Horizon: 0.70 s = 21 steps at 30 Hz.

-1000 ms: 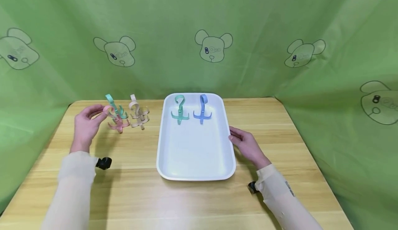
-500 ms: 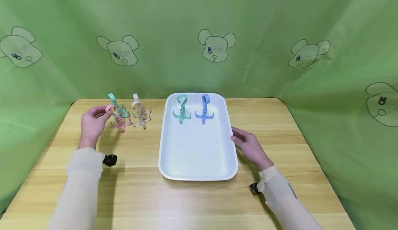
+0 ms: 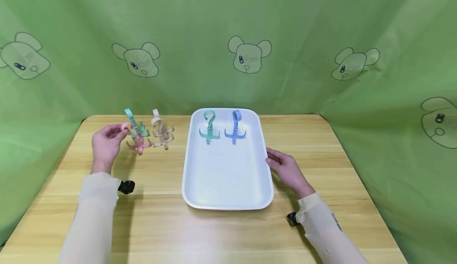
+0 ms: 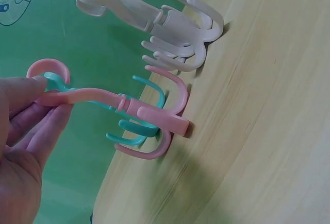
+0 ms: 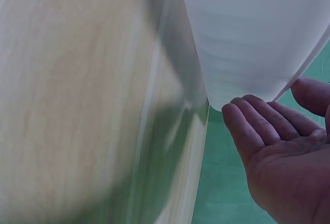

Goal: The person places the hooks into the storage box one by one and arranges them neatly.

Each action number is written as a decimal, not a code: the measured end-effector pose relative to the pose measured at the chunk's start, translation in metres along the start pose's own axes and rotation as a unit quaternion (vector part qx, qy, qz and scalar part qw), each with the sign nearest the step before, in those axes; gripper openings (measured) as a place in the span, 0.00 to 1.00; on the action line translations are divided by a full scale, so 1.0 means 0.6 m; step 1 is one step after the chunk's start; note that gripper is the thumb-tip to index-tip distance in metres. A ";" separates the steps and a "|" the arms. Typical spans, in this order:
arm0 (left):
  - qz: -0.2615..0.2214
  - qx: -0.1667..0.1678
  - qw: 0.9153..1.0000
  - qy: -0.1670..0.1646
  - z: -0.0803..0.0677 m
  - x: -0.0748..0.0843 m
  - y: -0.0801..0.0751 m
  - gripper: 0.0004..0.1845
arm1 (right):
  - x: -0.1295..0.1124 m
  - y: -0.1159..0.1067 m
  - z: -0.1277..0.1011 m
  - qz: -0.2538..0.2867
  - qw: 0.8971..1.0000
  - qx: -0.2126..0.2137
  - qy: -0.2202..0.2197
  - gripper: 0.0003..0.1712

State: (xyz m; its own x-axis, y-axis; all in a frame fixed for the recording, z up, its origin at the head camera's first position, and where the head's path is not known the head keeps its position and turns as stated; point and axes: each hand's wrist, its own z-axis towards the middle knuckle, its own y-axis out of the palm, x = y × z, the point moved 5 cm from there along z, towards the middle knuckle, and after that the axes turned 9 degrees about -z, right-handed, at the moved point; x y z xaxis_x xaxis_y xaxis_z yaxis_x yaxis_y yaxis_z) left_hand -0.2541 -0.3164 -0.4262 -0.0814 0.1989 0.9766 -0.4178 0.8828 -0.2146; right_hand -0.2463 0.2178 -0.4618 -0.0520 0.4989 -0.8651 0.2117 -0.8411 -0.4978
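Observation:
My left hand (image 3: pixel 106 146) pinches the curled top of a pink hook (image 4: pixel 139 112) between thumb and fingers. That four-pronged hook stands upright, its base at the wooden table. Just behind it is a teal hook (image 3: pixel 130 117), partly covered by the pink one in the left wrist view. Two beige hooks (image 3: pixel 164 138) stand close together to its right. Against the right side of a white tray (image 3: pixel 228 206), my right hand (image 3: pixel 287 171) rests with fairly straight fingers (image 5: pixel 245 123) on the outer wall and the thumb at the rim.
A green hook (image 3: pixel 209 130) and a blue hook (image 3: pixel 235 131) stand side by side at the far end inside the tray. Behind the wooden table (image 3: pixel 157 224) hangs a green curtain (image 3: pixel 194 77) with bear-head drawings, which also runs along both sides.
My left hand has moved slightly right onto the pink hook's curled top, and its fingers now pinch it. The view has shifted a little. My right hand stays at the tray.

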 end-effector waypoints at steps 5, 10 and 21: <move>-0.008 -0.006 1.000 -0.008 -0.002 0.002 0.002 0.24 | 0.001 -0.002 -0.001 -0.001 1.000 0.000 0.003 0.27; -0.021 -0.019 1.000 -0.008 -0.005 0.005 0.002 0.26 | 0.002 -0.003 -0.002 -0.004 1.000 0.007 -0.001 0.27; -0.065 -0.017 0.998 -0.003 -0.026 0.025 -0.025 0.28 | -0.002 0.001 -0.003 -0.001 1.000 0.003 0.003 0.27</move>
State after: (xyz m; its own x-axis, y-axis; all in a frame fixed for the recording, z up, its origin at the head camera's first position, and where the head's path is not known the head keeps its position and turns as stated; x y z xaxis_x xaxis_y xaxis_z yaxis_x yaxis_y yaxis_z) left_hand -0.2347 -0.3199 -0.4085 -0.0333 0.0798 0.9963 -0.3944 0.9149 -0.0864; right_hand -0.2442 0.2172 -0.4610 -0.0476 0.5024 -0.8633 0.2055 -0.8409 -0.5007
